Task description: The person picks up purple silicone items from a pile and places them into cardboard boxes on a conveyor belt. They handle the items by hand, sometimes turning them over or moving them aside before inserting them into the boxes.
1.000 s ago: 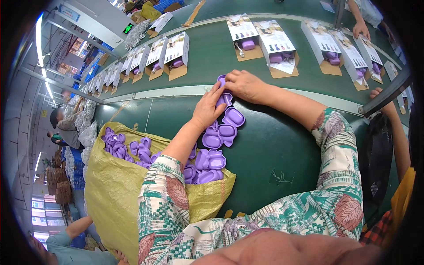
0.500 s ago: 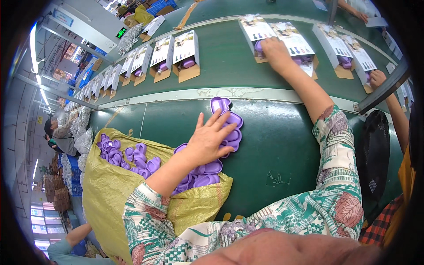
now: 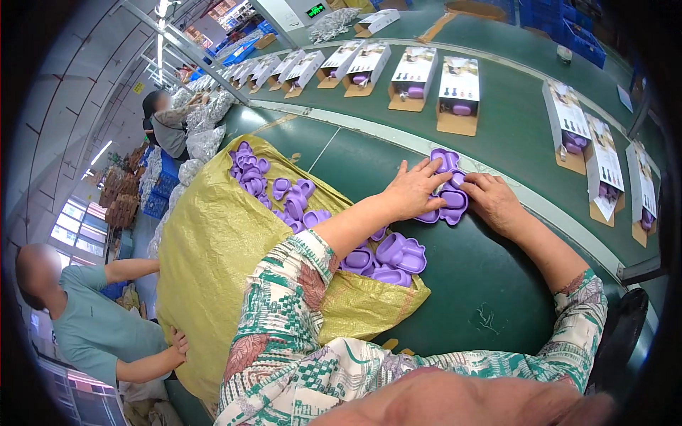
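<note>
Several shallow purple plastic shells [image 3: 455, 207] lie grouped on the green table, near the metal strip along its far side. My left hand [image 3: 414, 190] rests over the left part of this group, its fingers stretched and apart. From the right my right hand [image 3: 495, 203] reaches in, fingers bent and closed on the edge of one purple shell [image 3: 457, 179]. Part of the group is hidden under the fingers. Below my left forearm, a yellow woven sack [image 3: 213, 248] lies with its mouth spread, and many more purple shells [image 3: 401, 253] spill from it.
Past the metal strip [image 3: 376, 138], printed boxes [image 3: 458, 78] with open flaps stand in a row on a green conveyor surface, purple pieces inside. At the left, a person in a light blue shirt [image 3: 106, 312] touches the sack. A black bag [image 3: 625, 334] sits at the right.
My right hand has come back from a box beyond the strip to the purple shells beside my left hand. The view has swung right; the person at the left now shows more fully.
</note>
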The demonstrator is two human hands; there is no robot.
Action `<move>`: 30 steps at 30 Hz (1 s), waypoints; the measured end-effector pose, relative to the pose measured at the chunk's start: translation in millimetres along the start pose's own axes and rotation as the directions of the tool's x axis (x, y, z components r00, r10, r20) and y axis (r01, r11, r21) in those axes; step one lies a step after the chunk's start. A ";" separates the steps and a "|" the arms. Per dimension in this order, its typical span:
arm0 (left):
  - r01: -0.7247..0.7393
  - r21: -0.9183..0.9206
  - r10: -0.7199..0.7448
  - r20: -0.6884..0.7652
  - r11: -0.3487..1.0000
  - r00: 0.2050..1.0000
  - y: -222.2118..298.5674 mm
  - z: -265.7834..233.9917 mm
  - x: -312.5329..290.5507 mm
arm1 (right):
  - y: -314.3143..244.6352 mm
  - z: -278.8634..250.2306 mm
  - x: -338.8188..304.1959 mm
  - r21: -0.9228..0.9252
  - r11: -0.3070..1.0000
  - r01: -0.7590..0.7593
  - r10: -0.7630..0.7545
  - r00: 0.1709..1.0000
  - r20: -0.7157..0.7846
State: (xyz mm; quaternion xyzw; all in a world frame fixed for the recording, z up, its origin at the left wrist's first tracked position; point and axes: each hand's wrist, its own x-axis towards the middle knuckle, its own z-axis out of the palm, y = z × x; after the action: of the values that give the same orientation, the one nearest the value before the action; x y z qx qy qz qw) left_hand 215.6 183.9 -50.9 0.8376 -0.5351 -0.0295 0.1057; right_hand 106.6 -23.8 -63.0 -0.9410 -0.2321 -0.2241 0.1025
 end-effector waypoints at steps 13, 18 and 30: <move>-0.140 -0.315 0.107 -0.117 0.939 0.987 -52.4 26.0 -9.8 | 23.2 -8.1 -11.3 -0.181 0.983 -0.034 0.022 0.997 -0.068; -0.075 -0.371 0.028 -0.131 0.925 0.991 -52.6 29.7 -10.5 | 58.5 -13.0 2.5 -0.278 0.944 -0.180 0.131 0.973 -0.188; -0.045 -0.533 -0.042 -0.150 0.845 0.988 -43.6 39.5 -3.6 | 55.6 -14.4 -3.4 -0.129 0.981 -0.148 0.109 0.957 -0.269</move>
State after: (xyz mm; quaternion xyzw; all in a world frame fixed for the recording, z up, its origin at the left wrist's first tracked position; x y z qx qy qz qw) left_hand 246.5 199.0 -98.7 0.7744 -0.4964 -0.1113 0.3762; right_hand 125.3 -77.9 -56.8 -0.9214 -0.1377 -0.3553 0.0765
